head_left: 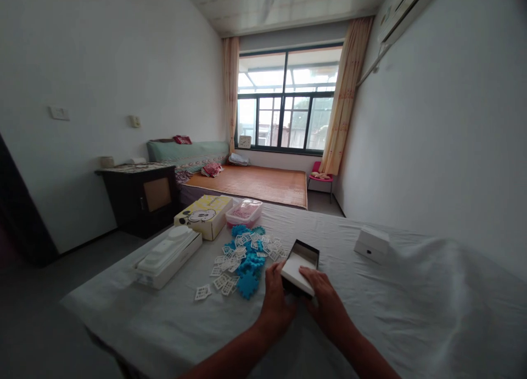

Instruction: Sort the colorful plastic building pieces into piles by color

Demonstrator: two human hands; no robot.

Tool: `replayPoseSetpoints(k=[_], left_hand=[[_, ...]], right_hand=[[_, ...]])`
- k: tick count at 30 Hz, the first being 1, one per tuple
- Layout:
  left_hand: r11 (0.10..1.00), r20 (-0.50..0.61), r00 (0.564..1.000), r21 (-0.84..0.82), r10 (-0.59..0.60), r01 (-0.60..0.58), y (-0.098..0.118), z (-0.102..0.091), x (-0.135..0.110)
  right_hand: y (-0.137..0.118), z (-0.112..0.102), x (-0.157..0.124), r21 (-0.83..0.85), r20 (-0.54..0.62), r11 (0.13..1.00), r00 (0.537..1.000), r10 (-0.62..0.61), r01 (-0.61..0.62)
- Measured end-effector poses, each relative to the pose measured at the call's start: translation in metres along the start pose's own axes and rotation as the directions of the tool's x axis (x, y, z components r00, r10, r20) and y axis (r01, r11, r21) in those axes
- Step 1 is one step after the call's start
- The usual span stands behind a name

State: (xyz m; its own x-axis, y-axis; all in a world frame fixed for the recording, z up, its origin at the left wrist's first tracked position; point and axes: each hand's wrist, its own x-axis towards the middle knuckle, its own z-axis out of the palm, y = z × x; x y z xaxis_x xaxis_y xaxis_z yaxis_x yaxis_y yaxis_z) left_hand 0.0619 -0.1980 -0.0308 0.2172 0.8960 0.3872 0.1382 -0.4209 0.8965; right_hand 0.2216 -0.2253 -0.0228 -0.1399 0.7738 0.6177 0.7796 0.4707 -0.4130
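Both my hands rest on a small open box [302, 260], white outside and dark inside, lying on the white-covered table [403, 307]. My left hand [276, 297] grips its near left edge with curled fingers. My right hand [327, 302] holds its near right corner. Just left of the box lies a heap of blue and white flat plastic pieces [242, 255].
A long white box [167, 255] lies at the table's left, a yellow cartoon box [203, 215] and a clear pink-tinted container [244, 211] at the far edge. A small white box [371, 243] sits to the right. Beyond are a bed [259, 182], dark cabinet [142, 195] and window.
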Motion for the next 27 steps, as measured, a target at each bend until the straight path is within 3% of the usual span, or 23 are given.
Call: replayPoseSetpoints(k=[4,7,10,14,18,20,22,24,27], left_hand=[[0.997,0.099,0.995,-0.073,-0.001,0.008,0.010,0.003,0.003],[0.999,0.139,0.990,-0.024,0.034,-0.031,0.017,0.001,0.001],[0.996,0.181,0.981,0.042,0.073,-0.082,0.019,-0.005,-0.004],[0.992,0.193,0.980,0.111,0.044,-0.067,0.017,-0.023,-0.005],[0.989,0.208,0.978,0.131,0.032,-0.061,0.022,-0.047,-0.004],[0.989,0.232,0.972,0.133,0.034,-0.066,0.027,-0.059,-0.006],[0.987,0.250,0.968,0.143,0.035,-0.073,0.031,-0.070,-0.009],[0.984,0.253,0.967,0.161,0.037,-0.079,0.033,-0.079,-0.013],[0.979,0.257,0.966,0.185,0.040,-0.090,0.032,-0.089,-0.017]], right_hand=[[0.034,-0.011,0.008,0.014,-0.002,0.997,0.997,0.081,-0.081],[0.070,-0.019,0.018,-0.070,-0.026,0.981,0.983,0.182,-0.183],[0.096,-0.024,0.028,-0.085,-0.027,0.976,0.980,0.197,-0.199],[0.089,-0.034,0.037,-0.005,-0.068,0.965,0.963,0.262,-0.263],[0.073,-0.046,0.039,-0.017,0.022,0.995,0.995,0.102,-0.101],[0.083,-0.051,0.037,-0.065,-0.041,0.991,0.993,0.110,-0.113],[0.102,-0.054,0.032,-0.066,-0.073,0.973,0.974,0.214,-0.219],[0.119,-0.054,0.026,-0.007,0.102,0.958,0.953,0.286,-0.287],[0.125,-0.047,0.020,0.112,0.445,0.956,0.874,0.196,-0.272]])
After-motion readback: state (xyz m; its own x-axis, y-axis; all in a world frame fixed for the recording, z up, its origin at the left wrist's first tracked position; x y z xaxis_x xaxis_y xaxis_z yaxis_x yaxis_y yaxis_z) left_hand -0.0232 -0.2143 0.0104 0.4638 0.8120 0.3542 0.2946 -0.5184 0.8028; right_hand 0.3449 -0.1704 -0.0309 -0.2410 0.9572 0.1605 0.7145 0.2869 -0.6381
